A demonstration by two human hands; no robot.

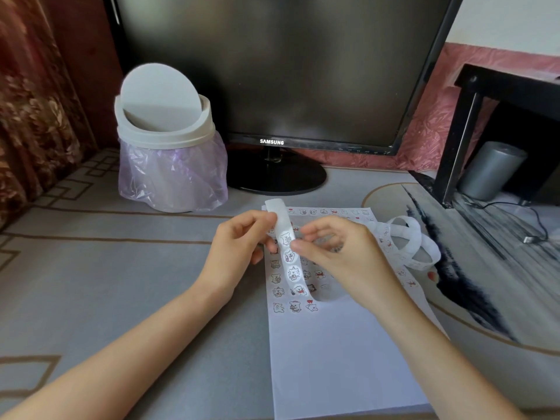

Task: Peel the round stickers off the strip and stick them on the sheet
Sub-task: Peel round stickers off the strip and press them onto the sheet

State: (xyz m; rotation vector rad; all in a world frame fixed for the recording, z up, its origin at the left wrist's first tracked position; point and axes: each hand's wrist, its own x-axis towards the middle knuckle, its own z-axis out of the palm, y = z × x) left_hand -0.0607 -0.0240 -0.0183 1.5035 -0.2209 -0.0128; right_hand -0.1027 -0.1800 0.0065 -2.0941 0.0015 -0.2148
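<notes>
1. Head view: a grey tabletop with brown line patterns carries a white sheet, which lies right of the middle and reaches the near edge.
2. The far half of the sheet holds rows of small cartoon stickers; its near half is bare.
3. Both hands are raised above the sheet's far half, holding a white strip upright between them.
4. The left hand pinches the strip near its top between thumb and curled fingers.
5. The strip shows four round stickers in a column below that pinch.
6. The right hand has its thumb tip against the strip's right edge beside the uppermost sticker, fingers curled behind. Whether it pinches anything cannot be told.
7. The strip's loose tail curls in loops on the sheet's far right corner.
8. Towards the far edge stand a white swing-lid bin with a lilac bag, at left, and a dark monitor, in the centre.
9. At the right edge, a black shelf shelters a grey cylinder.
</notes>
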